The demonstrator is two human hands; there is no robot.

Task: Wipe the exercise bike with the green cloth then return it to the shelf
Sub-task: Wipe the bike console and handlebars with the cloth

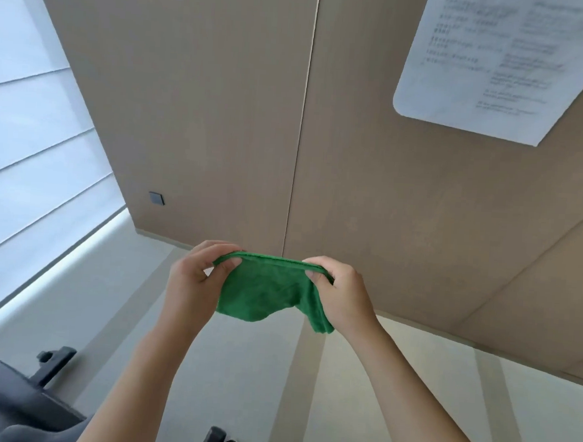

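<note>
Both hands are raised in front of the person, holding the cloth (pixel 265 294) between them in the air. The left hand (pixel 196 276) pinches the cloth's upper left corner, thumb on the near face and fingers curled over the top edge. The right hand (pixel 340 292) pinches the upper right corner the same way, with a fold of fabric bunched under its palm and hanging down below it. The top edge runs taut and nearly level between the two hands; the rest of the cloth hangs slack beneath.

Behind the cloth stands a tan panelled wall (pixel 221 114) with a printed sheet (pixel 491 62) fixed at upper right; its text is too blurred to read. The bike (pixel 16 398) shows dark at lower left, well apart from the cloth, on a pale floor (pixel 257 372). White blinds (pixel 25 136) fill the left side.
</note>
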